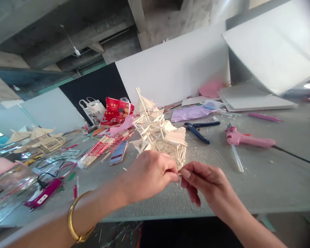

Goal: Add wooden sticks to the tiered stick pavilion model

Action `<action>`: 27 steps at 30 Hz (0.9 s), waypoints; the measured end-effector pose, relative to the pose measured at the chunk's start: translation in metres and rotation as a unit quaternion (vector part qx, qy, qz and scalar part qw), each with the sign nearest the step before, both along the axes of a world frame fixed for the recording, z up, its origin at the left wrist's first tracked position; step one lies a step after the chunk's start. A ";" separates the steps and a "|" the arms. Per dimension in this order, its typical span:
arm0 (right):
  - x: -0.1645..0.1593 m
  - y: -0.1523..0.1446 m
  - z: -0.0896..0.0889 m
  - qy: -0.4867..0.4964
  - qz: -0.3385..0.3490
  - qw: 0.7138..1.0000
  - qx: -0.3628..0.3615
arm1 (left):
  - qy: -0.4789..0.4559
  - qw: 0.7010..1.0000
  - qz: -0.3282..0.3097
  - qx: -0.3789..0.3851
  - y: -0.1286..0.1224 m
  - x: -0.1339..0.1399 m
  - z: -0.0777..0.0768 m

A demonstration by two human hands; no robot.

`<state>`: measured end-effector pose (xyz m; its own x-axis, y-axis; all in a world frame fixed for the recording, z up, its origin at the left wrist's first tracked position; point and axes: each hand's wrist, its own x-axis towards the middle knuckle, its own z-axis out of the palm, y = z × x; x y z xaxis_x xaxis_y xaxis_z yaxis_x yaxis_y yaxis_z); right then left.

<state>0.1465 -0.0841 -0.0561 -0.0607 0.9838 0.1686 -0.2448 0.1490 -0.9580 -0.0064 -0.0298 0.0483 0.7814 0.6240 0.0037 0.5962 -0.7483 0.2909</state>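
My left hand (152,174) and my right hand (209,181) meet above the front of the table, fingers closed in pinches. Between their fingertips a tiny end of a short wooden stick (180,174) shows; the rest is hidden by the fingers. Just behind them stands a model building (157,132) of pale wooden sticks, with a pointed roof and slatted panels. My left hand covers part of its base. To the right lies a pink hot glue gun (250,139) with a clear glue stick (237,158) beneath it. Dark blue pliers (200,132) rest behind my right hand.
Left of the model are a phone (118,152), packs of sticks (98,148), a red bag (117,112) and a magenta power strip (43,193). Another stick model (45,139) stands farther left. White boards (255,96) lie at the back right; the glue gun's cord (297,156) runs right.
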 end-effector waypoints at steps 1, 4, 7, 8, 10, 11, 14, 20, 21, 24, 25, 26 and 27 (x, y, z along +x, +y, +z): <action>0.002 0.000 0.002 0.047 0.044 0.998 -0.028 | -0.029 0.998 0.008 -0.053 0.002 -0.003 -0.001; 0.006 0.003 0.004 0.161 0.100 0.978 -0.085 | -0.133 0.955 0.073 -0.253 0.010 -0.012 -0.008; 0.001 0.009 0.000 0.132 0.058 0.987 -0.071 | -0.250 0.871 0.139 -0.399 0.014 -0.016 -0.018; -0.002 0.010 -0.003 0.106 0.048 0.992 -0.058 | -0.285 0.844 0.150 -0.428 0.014 -0.017 -0.022; -0.009 0.010 -0.005 0.059 0.037 0.997 -0.035 | -0.337 0.799 0.163 -0.470 0.012 -0.017 -0.029; -0.012 0.009 -0.005 0.041 0.022 0.999 -0.023 | -0.356 0.780 0.172 -0.484 0.011 -0.018 -0.032; -0.016 0.004 0.000 -0.003 -0.043 0.999 0.026 | -0.367 0.767 0.182 -0.494 0.005 -0.019 -0.037; -0.003 0.007 0.017 -0.210 -0.008 0.976 0.056 | -0.259 0.882 0.183 -0.348 0.000 -0.021 -0.038; -0.001 0.008 0.019 -0.256 -0.002 0.965 0.057 | -0.239 0.908 0.174 -0.299 -0.001 -0.022 -0.038; 0.001 0.008 0.022 -0.336 0.009 0.941 0.045 | -0.180 0.967 0.125 -0.128 -0.004 -0.024 -0.037; 0.000 0.007 0.021 -0.344 0.021 0.938 0.033 | -0.164 0.976 0.114 -0.087 -0.006 -0.024 -0.037; -0.001 0.006 0.020 -0.344 0.033 0.938 0.022 | -0.151 0.981 0.106 -0.061 -0.008 -0.025 -0.038; -0.003 0.006 0.018 -0.336 0.043 0.941 0.017 | -0.142 0.983 0.103 -0.050 -0.009 -0.025 -0.038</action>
